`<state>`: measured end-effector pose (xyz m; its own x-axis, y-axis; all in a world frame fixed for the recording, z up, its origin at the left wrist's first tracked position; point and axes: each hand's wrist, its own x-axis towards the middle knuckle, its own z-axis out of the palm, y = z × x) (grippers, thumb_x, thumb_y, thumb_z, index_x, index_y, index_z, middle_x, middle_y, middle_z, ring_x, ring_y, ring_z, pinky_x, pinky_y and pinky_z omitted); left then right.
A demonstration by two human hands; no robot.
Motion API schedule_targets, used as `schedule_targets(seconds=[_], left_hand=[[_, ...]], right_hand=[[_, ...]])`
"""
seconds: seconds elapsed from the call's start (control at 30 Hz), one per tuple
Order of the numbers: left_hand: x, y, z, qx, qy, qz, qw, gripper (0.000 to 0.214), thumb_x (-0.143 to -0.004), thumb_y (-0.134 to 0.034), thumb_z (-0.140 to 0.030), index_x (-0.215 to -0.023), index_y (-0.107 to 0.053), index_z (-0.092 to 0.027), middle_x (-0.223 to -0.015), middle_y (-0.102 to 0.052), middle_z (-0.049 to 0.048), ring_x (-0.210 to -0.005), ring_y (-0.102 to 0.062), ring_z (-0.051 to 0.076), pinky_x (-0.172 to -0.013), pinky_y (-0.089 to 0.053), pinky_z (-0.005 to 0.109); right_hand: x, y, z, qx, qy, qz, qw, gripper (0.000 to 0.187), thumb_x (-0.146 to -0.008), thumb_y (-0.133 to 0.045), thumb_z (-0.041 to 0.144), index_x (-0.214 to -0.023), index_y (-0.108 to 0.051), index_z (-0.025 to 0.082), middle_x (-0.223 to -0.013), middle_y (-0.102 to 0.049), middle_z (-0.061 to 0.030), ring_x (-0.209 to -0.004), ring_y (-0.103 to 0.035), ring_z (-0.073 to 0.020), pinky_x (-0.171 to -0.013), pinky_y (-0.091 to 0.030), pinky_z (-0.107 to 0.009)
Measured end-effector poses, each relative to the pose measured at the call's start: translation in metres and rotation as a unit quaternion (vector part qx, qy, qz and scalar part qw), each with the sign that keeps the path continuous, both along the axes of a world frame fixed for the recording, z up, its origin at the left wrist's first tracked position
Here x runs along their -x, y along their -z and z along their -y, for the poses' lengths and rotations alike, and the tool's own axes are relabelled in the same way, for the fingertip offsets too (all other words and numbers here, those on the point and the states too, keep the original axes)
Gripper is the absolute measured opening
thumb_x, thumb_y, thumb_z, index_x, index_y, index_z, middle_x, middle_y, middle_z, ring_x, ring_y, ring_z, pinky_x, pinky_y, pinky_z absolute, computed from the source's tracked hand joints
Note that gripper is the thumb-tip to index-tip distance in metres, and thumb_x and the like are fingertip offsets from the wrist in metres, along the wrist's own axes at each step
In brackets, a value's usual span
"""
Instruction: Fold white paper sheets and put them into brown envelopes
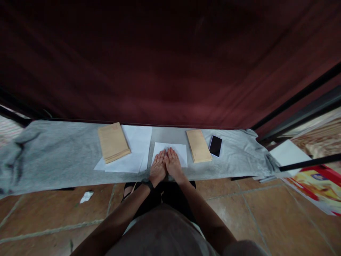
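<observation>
A white sheet of paper [181, 151] lies in front of me on the grey cloth, its long side running left to right. My left hand [158, 167] rests flat on its near left part, fingers stretched out. Beside it, my right hand [173, 163] also lies flat on the paper, the two hands touching at the thumbs. Left of the paper is a stack of brown envelopes [113, 141], lying partly over several white sheets [138, 142]. To the right sits a smaller stack of brown envelopes [198, 145].
A phone [215, 146] with a dark screen lies right of the smaller stack. Grey cloth [61, 153] covers the narrow bench. A dark red curtain [170, 89] hangs behind it. Black metal bars [298, 106] and a printed red and yellow box [319, 185] are at the right.
</observation>
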<state>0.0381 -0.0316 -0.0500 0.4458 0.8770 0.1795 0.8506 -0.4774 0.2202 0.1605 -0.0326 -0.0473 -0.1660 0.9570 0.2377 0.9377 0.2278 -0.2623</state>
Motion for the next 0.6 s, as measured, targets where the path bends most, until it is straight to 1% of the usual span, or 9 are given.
schedule_targets(seconds=[0.07,0.13,0.23,0.37,0.6], left_hand=[[0.003,0.001,0.002,0.004,0.006,-0.004,1.0,0.061,-0.094,-0.035,-0.018,-0.153,-0.036,-0.007,-0.161,-0.035,0.0175,-0.153,-0.023,0.025,-0.124,-0.026,0.048],[0.005,0.002,0.004,0.005,-0.007,-0.006,1.0,0.06,-0.094,-0.032,-0.017,-0.153,-0.036,-0.007,-0.161,-0.036,0.0169,-0.153,-0.025,0.024,-0.124,-0.027,0.046],[0.007,0.0,0.007,0.001,-0.028,-0.005,1.0,0.059,-0.096,-0.031,-0.02,-0.153,-0.037,-0.008,-0.159,-0.038,0.0158,-0.151,-0.028,0.024,-0.124,-0.027,0.045],[0.011,-0.002,0.011,-0.005,-0.042,0.006,0.999,0.059,-0.099,-0.033,-0.028,-0.154,-0.035,-0.007,-0.158,-0.038,0.0183,-0.151,-0.03,0.026,-0.123,-0.027,0.048],[0.022,0.005,0.02,-0.014,-0.067,0.001,0.998,0.06,-0.101,-0.031,-0.032,-0.153,-0.033,-0.001,-0.159,-0.036,0.0212,-0.151,-0.029,0.028,-0.123,-0.027,0.048]], right_hand=[[0.007,0.001,0.009,0.004,-0.007,-0.016,1.0,0.048,-0.107,-0.034,0.029,-0.151,-0.042,0.012,-0.157,-0.043,-0.0144,-0.148,-0.036,-0.0221,-0.121,-0.032,-0.044],[0.005,0.003,0.018,0.004,0.006,-0.025,1.0,0.051,-0.107,-0.033,0.034,-0.152,-0.04,0.011,-0.156,-0.044,-0.0149,-0.147,-0.037,-0.0233,-0.12,-0.033,-0.046],[-0.011,0.006,0.029,-0.008,0.015,-0.015,1.0,0.052,-0.106,-0.035,0.035,-0.152,-0.04,0.01,-0.156,-0.044,-0.0159,-0.147,-0.037,-0.0248,-0.12,-0.032,-0.047],[-0.034,0.011,0.039,-0.027,0.033,0.011,0.999,0.055,-0.106,-0.037,0.037,-0.153,-0.038,0.008,-0.156,-0.044,-0.0176,-0.147,-0.037,-0.0254,-0.119,-0.033,-0.046],[-0.059,0.021,0.058,-0.067,0.066,0.021,0.995,0.059,-0.106,-0.037,0.04,-0.153,-0.036,0.005,-0.155,-0.044,-0.0206,-0.146,-0.039,-0.0282,-0.118,-0.034,-0.047]])
